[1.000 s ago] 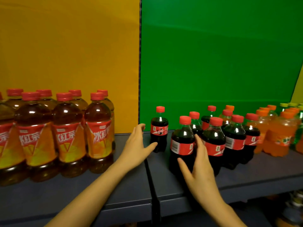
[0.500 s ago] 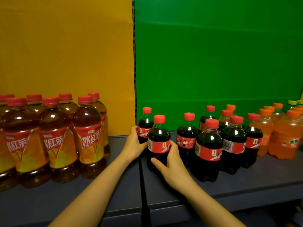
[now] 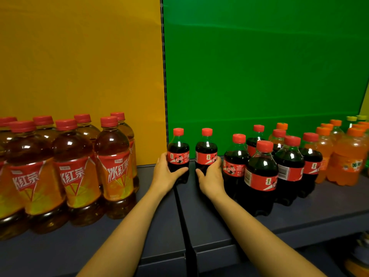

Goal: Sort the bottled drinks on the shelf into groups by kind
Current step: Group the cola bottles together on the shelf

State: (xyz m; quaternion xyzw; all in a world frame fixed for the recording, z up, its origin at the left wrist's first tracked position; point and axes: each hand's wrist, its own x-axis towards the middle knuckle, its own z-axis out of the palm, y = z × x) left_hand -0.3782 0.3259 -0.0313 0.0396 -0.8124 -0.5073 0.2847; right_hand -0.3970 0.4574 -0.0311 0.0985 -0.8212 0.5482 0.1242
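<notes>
Shelf [image 3: 229,222] rear edge: left hand [image 3: 166,174] and right hand [image 3: 211,176] each wrap 1 cola bottle [image 3: 178,154] [image 3: 206,151] mid-body. Full, rigid, probably slick; hold at the label.

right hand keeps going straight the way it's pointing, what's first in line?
The right hand already wraps a small red-capped cola bottle, so that comes first. Behind the bottle, the green back panel looks next; depth is hard to judge. The left hand wraps the neighbouring cola bottle.
</notes>
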